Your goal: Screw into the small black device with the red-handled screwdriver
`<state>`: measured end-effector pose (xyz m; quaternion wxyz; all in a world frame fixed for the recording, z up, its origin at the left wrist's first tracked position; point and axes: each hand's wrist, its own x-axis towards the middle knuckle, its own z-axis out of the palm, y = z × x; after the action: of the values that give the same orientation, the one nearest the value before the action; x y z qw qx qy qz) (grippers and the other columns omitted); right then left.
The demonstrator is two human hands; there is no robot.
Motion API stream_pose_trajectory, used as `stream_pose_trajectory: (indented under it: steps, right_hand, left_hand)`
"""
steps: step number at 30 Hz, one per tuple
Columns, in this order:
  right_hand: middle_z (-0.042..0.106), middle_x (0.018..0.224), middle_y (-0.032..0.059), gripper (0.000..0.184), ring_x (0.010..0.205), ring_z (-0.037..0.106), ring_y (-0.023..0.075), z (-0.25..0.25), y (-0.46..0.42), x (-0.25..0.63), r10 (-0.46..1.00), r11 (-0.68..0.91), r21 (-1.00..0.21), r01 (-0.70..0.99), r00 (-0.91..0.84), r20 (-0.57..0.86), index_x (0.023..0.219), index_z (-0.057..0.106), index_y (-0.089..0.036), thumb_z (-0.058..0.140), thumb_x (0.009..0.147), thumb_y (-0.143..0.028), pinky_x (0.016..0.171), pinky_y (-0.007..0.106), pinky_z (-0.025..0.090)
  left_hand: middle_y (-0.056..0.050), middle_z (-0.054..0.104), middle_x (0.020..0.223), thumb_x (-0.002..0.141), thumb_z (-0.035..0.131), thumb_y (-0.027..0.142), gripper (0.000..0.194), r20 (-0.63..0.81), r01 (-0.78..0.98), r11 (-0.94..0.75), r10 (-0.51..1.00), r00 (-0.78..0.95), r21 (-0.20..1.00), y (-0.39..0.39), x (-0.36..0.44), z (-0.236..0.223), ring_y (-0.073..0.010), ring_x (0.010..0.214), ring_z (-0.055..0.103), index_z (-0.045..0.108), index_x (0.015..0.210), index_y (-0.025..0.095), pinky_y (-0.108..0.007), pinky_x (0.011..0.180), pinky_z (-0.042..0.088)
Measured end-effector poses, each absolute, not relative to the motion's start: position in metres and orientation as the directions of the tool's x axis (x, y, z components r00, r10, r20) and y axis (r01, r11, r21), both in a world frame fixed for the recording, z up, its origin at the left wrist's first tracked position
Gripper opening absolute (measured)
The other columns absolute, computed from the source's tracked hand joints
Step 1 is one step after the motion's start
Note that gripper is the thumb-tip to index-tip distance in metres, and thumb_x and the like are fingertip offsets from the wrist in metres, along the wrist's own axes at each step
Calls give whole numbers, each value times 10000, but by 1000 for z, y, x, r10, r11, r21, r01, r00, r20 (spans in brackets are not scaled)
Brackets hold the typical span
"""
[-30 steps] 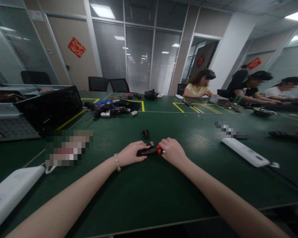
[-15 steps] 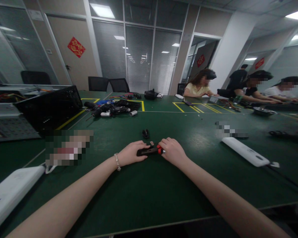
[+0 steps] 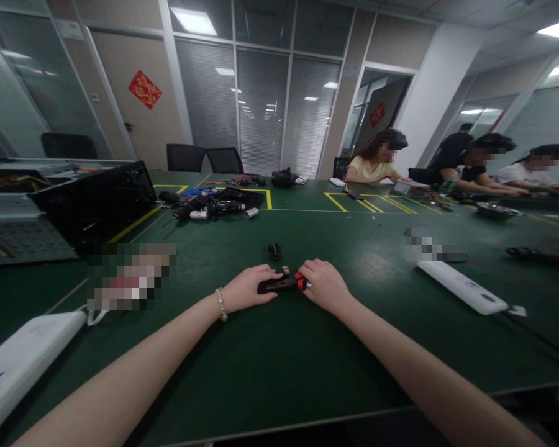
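Note:
My left hand point(image 3: 251, 285), with a beaded bracelet at its wrist, is closed on the dark end of a black-and-red hand tool point(image 3: 282, 284). The fingers of my right hand point(image 3: 325, 284) are bent around the tool's red end, where a bit of silvery metal shows. Held level, the tool lies low over the green table; my fingers cover parts of it, and its exact kind cannot be made out. Just beyond my hands lies a small bundled black cable point(image 3: 274, 251). A tiny pale piece point(image 3: 286, 270) sits behind the tool.
An opened computer case point(image 3: 93, 205) stands at the left. White power strips lie at the left point(image 3: 32, 347) and right point(image 3: 463, 287). A heap of black cables and parts point(image 3: 218, 202) is farther back. Several people sit along the right; a metal bowl point(image 3: 498, 211) is near them.
Both hands keep their hold on the tool almost unmoved. The whole view has shifted very slightly.

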<state>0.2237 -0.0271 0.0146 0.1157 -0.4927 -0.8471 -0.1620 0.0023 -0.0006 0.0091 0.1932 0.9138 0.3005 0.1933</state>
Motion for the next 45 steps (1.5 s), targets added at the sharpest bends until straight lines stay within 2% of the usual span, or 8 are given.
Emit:
stream_pose_trajectory:
  steps: [16,45]
  right_hand:
    - [581,934,78,216,827,488,187,14,-27,225,780,483,154,862,-504,371,917,589,-152,541,712,-203,742,301,368]
    - [606,871,72,171,777,496,174,19,-30,225,808,434,190,881,-474,350,864,604,-156,548,710,-203,674,275,351]
  left_hand:
    - [-46,526,1050,763,582,293,428,245,479,-749,624,742,457,-1,3,10,-192,921,530,496,1177,224,-321,837,420]
    - [-48,526,1052,766,582,289,435,238,475,-743,626,743,471,-2,3,11,-198,928,528,488,1187,228,-335,841,416]
